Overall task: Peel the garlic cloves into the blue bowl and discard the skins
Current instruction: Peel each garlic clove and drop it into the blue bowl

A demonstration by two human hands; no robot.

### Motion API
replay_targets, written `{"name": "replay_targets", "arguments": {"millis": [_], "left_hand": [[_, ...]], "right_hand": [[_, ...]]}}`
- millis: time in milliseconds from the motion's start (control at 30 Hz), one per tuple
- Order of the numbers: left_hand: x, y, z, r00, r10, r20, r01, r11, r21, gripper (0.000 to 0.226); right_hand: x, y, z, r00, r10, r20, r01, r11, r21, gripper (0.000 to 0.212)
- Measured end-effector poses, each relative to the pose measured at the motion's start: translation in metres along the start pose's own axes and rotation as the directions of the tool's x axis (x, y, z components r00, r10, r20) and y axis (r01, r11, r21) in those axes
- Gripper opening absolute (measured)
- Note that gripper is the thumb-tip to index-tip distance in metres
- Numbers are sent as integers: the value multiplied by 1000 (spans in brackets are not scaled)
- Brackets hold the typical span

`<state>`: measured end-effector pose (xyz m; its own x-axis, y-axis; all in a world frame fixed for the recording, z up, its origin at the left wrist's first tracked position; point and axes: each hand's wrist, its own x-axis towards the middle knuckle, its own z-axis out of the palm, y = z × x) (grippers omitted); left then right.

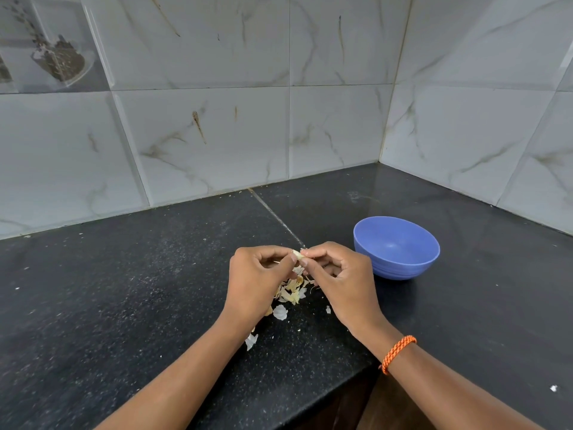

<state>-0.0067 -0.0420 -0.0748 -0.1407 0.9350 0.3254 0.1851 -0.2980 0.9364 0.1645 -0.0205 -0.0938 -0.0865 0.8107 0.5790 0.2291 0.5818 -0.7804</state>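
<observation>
While resting on the speckled black stone counter (139,290), a loose heap of papery white garlic skins (291,293) is lying under both hands. Left hand (257,277) and right hand (338,274) are pinching one small pale garlic clove (298,254), seemingly part-peeled. Beyond, right, the round blue plastic bowl (400,262) is standing apart.

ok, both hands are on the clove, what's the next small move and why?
Probably keep stripping skin: the left hand and right hand both pinch the garlic clove, which seems to have skin on it. The blue bowl looks empty, and the skins lie below on the countertop.
</observation>
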Motion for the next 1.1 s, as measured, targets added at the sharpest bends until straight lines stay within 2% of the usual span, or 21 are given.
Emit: {"name": "replay_targets", "arguments": {"millis": [267,633,867,1100], "left_hand": [[-3,2,1,1000,13,-2,-13,999,29,11],[-1,1,1,1000,19,-22,-17,997,79,15],[-4,4,0,1000,30,-2,-30,989,147,11],[-3,4,0,999,44,-18,-40,983,178,11]], "right_hand": [[-1,-5,0,998,-65,-7,65,997,-45,12],[-1,-7,-2,997,60,47,-65,992,110,9],[-2,-8,-1,1000,17,17,-17,1000,19,5],[-3,-6,-2,999,36,25,-37,999,17,8]]}}
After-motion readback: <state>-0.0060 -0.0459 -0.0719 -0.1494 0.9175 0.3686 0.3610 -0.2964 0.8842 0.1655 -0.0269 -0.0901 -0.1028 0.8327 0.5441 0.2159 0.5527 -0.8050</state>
